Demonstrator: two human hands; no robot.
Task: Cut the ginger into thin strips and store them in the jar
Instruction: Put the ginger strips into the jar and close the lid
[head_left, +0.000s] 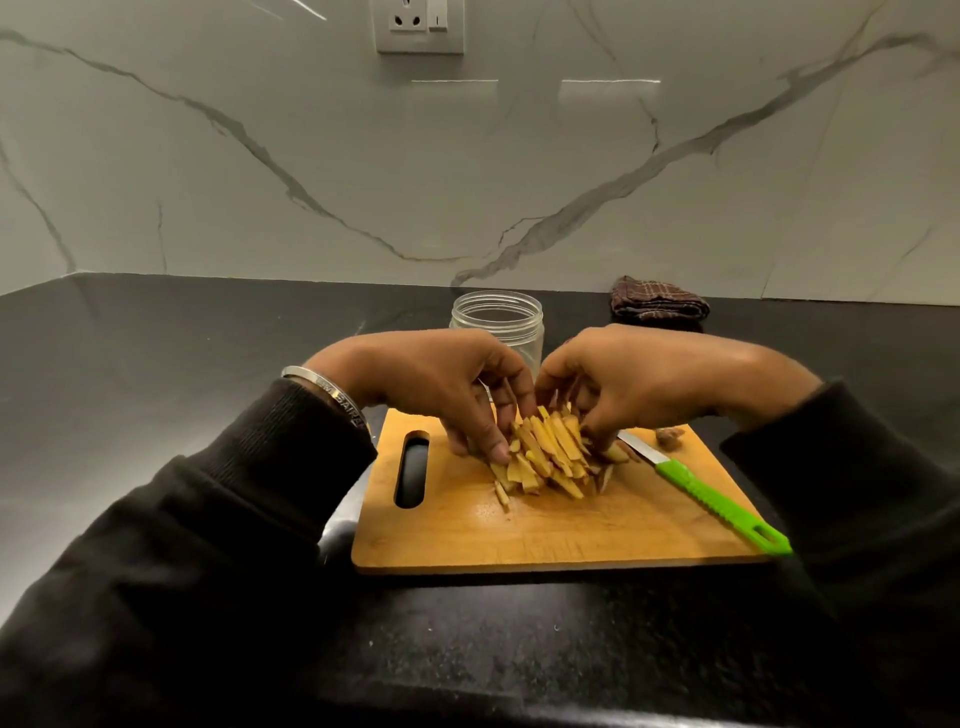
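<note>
Black sleeves (171, 545) fill the near corners, one forearm coming in from each side. Under them, dark speckled tabletop (130, 364), glossy, running back to a white marble-look wall (467, 171) with grey veins. Wall socket (420, 26) high at centre.

Wooden board (519, 530) sits centre on the tabletop, slot handle at its left end. Left hand (436, 384) and right hand (654, 379) both arch over the board's far half, fingers curled down and closing in from either side on the pile of ginger strips (550, 457). Left fingers (496, 447) press the pile's left edge; right fingers touch its right edge. Whether either hand has a firm hold on any strips cannot be told. Metal bangle (322, 384) on the left wrist.

Clear jar (496, 322), lid off, upright on the tabletop just behind the board, partly hidden by the hands. Strips lie on the board, mostly yellow, a few loose ones toward the near side.

Knife (717, 504), green handle, lies on the board's right part, blade pointing at the pile, handle end overhanging the near right corner. Folded dark checked cloth (657, 304) by the wall, back right. Small brown ginger scrap (670, 436) at the board's far right edge.
</note>
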